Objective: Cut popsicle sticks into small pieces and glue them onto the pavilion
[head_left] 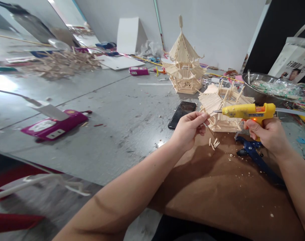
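My right hand [266, 132] grips a yellow hot glue gun [248, 111], its small light glowing orange and a clear glue stick running out of the back. The nozzle points left at the fingertips of my left hand [191, 129], which pinch a small wooden stick [211, 114]. Just behind the hands stands a roofed wooden-stick model [212, 97], partly covered by the gun. Several short cut sticks [214, 144] lie below it on the brown mat [192, 187]. Blue-handled cutters [255, 157] rest under my right hand.
A taller stick pagoda [184, 57] stands farther back. A black phone [182, 113] lies left of the model. Purple power strips [54, 125] sit on the grey table, with a stick pile [64, 63] at far left. A metal bowl [270, 87] holds wrapped sticks at right.
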`<state>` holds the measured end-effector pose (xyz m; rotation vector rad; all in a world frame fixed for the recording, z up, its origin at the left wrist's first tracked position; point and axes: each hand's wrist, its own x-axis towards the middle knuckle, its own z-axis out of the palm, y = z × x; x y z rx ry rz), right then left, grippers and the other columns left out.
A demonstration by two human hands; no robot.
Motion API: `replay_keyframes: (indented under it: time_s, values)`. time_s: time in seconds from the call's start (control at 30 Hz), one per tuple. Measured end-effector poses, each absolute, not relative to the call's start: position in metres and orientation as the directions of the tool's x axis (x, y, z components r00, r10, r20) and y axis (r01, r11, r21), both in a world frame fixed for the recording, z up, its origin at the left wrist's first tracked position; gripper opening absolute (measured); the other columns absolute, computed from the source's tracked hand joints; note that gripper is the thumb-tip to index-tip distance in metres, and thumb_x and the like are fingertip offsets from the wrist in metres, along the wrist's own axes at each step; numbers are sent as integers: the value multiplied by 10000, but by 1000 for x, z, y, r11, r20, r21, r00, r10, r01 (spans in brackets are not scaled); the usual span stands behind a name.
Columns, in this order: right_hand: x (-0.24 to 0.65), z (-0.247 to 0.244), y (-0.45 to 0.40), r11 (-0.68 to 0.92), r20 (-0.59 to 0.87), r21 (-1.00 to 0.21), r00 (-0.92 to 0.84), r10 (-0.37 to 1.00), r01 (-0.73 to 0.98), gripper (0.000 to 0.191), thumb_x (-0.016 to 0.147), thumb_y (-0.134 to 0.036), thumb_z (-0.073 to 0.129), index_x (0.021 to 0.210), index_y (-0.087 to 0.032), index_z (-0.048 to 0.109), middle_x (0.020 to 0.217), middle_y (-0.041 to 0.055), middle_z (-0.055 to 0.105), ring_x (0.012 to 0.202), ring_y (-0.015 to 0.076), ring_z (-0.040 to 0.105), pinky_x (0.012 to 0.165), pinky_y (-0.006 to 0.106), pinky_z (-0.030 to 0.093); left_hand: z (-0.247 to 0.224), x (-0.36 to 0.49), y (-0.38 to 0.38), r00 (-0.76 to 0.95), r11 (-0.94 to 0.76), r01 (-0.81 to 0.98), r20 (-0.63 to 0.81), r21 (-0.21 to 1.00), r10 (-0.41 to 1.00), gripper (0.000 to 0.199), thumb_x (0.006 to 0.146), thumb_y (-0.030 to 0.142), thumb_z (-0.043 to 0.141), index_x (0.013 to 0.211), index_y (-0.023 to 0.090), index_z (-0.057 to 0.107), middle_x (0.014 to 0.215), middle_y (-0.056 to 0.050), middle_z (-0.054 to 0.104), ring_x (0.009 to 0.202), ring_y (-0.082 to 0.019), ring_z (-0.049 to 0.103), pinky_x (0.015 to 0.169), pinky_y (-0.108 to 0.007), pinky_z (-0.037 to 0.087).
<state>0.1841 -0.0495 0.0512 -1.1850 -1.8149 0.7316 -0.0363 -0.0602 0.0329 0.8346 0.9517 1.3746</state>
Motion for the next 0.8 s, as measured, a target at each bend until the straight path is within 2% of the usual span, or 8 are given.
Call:
replay_keyframes:
  time_s: [0.33, 0.43, 0.5, 0.57, 0.67, 0.8]
  values:
    - [185, 52, -47, 372, 324, -804, -183, 928, 464, 328, 744, -511, 591, 627, -207, 560, 446, -34, 476, 383, 94, 420, 374, 267, 318, 34, -37, -61, -26, 40, -397, -55, 917, 998, 222, 604, 309, 716, 627, 152, 562, 547, 30, 554, 396, -34, 417, 384, -180, 309]
    - [188, 52, -44, 368, 320, -807, -181, 930, 463, 345, 749, -524, 579, 624, -202, 564, 438, -32, 464, 377, 96, 422, 369, 267, 320, 33, -37, -60, -66, -25, -333, 3, 942, 998, 200, 617, 305, 697, 620, 153, 567, 553, 24, 560, 395, -38, 411, 389, -191, 317]
    - [191, 53, -41, 365, 317, -827, -181, 931, 428, 333, 752, -520, 577, 634, -209, 568, 437, -35, 456, 371, 95, 418, 360, 264, 319, 33, -38, -59, -133, -115, -200, 89, 973, 987, 173, 636, 295, 676, 613, 153, 581, 545, 19, 560, 400, -43, 409, 400, -199, 319]
    - [193, 55, -39, 361, 319, -848, -172, 932, 388, 319, 747, -517, 585, 640, -217, 567, 456, -34, 467, 371, 92, 417, 351, 258, 316, 34, -39, -60, -208, -207, 8, 205, 978, 957, 141, 653, 275, 657, 606, 154, 603, 529, 17, 555, 420, -51, 412, 423, -205, 318]
    - [196, 60, -39, 363, 331, -859, -151, 932, 361, 323, 736, -521, 597, 643, -214, 560, 510, -22, 504, 383, 86, 425, 350, 255, 309, 39, -39, -62, -257, -302, 292, 379, 907, 889, 99, 665, 245, 633, 605, 166, 640, 536, 10, 569, 476, -70, 429, 472, -214, 315]
    - [196, 67, -41, 362, 335, -861, -135, 932, 358, 326, 742, -503, 601, 656, -192, 558, 535, -6, 524, 394, 77, 418, 355, 254, 302, 47, -37, -62, -211, -347, 493, 497, 798, 842, 99, 653, 222, 618, 566, 180, 642, 526, 1, 555, 530, -101, 448, 510, -228, 295]
